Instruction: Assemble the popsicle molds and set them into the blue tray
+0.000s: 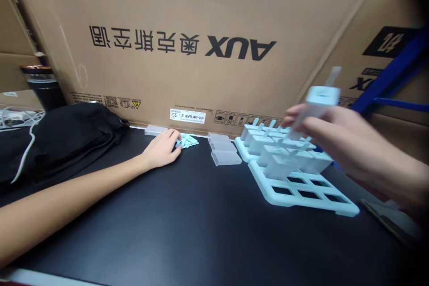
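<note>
The right hand (338, 138) held a mold piece (318, 103) in its fingers above the tray (301, 192); the left hand (162, 149), fingers loosely spread, rested on sticks (187, 141) at the table's (187, 232) far edge.

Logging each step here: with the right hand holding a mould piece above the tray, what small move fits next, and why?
Probably lower the mould piece in the right hand into an open slot of the tray; its near slots show empty.

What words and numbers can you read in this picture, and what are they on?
"AUX": upside down, in big dark letters on the large cardboard box behind the table.
Large Chinese characters beside it, also upside down.
White label low on the box: print too small to read.
Small warning symbols and codes along the bottom edge: too small.
Dark logo on the right box: cut off, unreadable.
</note>
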Demonstrator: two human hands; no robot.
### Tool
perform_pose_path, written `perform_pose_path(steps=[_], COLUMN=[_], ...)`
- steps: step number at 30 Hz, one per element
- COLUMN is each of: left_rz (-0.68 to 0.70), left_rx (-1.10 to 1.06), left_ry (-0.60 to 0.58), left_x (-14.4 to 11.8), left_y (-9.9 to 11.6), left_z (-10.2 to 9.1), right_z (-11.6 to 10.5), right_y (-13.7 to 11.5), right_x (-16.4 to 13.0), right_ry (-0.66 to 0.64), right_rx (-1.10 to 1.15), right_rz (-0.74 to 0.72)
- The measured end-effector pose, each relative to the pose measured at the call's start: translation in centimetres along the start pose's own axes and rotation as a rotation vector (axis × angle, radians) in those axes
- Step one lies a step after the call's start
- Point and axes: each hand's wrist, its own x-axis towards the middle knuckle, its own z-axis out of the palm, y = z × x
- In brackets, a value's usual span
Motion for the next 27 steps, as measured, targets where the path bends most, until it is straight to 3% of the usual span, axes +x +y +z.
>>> perform_pose_path(steps=[2,4,6,8,10,13,21,27], left_rz=[-0.092,-0.180,-0.210,-0.200,-0.188,-0.170,-0.121,-0.112], left_rx=[0.048,0.076,0.073,0.055,0.032,0.005,-0.033,-0.043], left_ry=[-0.001,-0.012,-0.028,-0.043,-0.065,-0.106,-0.124,-0.087], left_x=[-0.7,-0.9,-0.8,-0.6,-0.5,-0.4,-0.4,-0.4], left_y=[-0.3,-0.4,-0.5,-0.5,-0.6,-0.8,-1.1,-1.3], left_z=[-0.3,-0.4,-0.2,0.0,0.2,0.3,0.6,0.7], right_z=[2.1,5.1,8.4,11.4,13.5,15.0,13.8,13.6], right_y=[-2.9,-4.9,-6.5,-7.8,-9.1,-10.5,-12.8,-13.5], right_x=[1.8,3.5,5.1,6.4,7.5,8.7,10.3,10.5], right_ry=[-0.295,-0.552,-0.719,-0.806,-0.836,-0.818,-0.649,-0.616], right_rx=[0.152,0.076,-0.033,-0.170,-0.275,-0.340,-0.629,-0.599], right_rz=[-0.081,-0.145,-0.194,-0.225,-0.248,-0.300,-0.380,-0.391])
